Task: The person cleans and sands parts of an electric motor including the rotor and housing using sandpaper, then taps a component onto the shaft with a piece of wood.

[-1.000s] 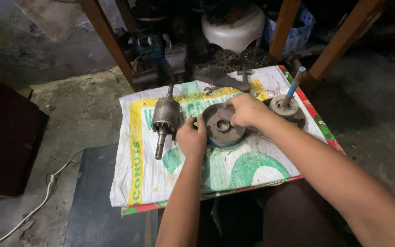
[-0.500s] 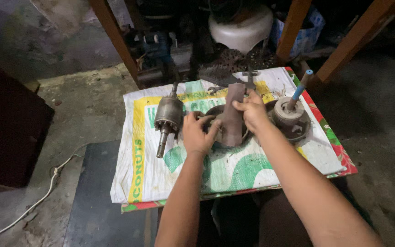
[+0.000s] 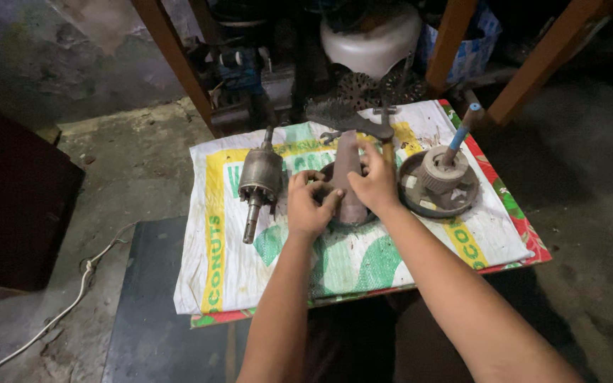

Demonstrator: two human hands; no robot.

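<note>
- Your right hand [image 3: 374, 186] is closed around the round metal housing [image 3: 349, 181], which stands tipped on its edge at the middle of the woven sack [image 3: 335, 262]; fingers wrap over its upper rim.
- Your left hand [image 3: 308, 206] sits just left of the housing, fingers curled, fingertips touching its lower side. Whether that grip actually clamps the part, I cannot tell.
- Left of the housing: the motor rotor [image 3: 259, 181] lies on the sack, shaft pointing toward you, apart from your left hand.
- Right of the housing: a round plate with a hub [image 3: 438, 186], and a blue-handled tool [image 3: 460, 135] standing in it.
- Behind the housing: a small wrench [image 3: 329, 136] and a dark toothed piece, near the sack's far edge.
- Risk, as I judge it: the housing rests on a narrow edge, so a slack hold could let it roll or drop flat onto your left fingers.
- Risk: swinging it right could knock the blue-handled tool over; swinging left could strike the rotor.
- The sack is loose cloth; it may slide under a push.
</note>
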